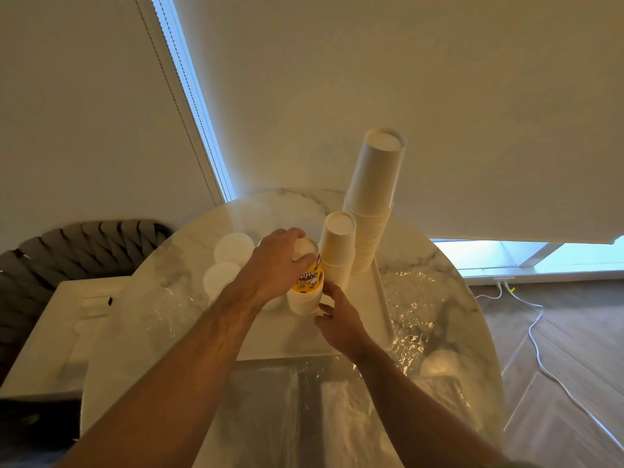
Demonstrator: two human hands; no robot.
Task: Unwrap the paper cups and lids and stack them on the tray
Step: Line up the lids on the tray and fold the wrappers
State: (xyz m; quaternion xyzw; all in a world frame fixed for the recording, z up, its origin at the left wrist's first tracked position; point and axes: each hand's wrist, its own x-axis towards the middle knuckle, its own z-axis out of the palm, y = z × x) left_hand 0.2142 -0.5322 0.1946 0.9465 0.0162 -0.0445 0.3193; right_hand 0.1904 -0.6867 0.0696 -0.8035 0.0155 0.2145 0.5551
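From the head camera I see a white tray point(378, 298) lying on a round marbled surface point(449, 265). Three stacks of upturned cups stand on the tray in a row: a tall white stack point(373, 194) at the far end, a shorter white stack point(336, 248) just beside it, and nearest me a short stack with a yellow printed cup point(309, 278) on top. The left hand point(280, 261) comes down from above, its fingers curled over the top of the yellow printed cup and gripping it. The right hand point(337, 315) sits low at the foot of that same stack, fingers loosely spread and touching its lower side; I cannot tell whether it actually grips. Two piles of white lids point(233, 248) lie on the surface to the left of the tray, well apart from the cups. Crumpled clear wrapping point(412, 305) lies to the right of the tray and across the near edge of the surface. A white cable point(540, 359) runs over the wooden floor at right.
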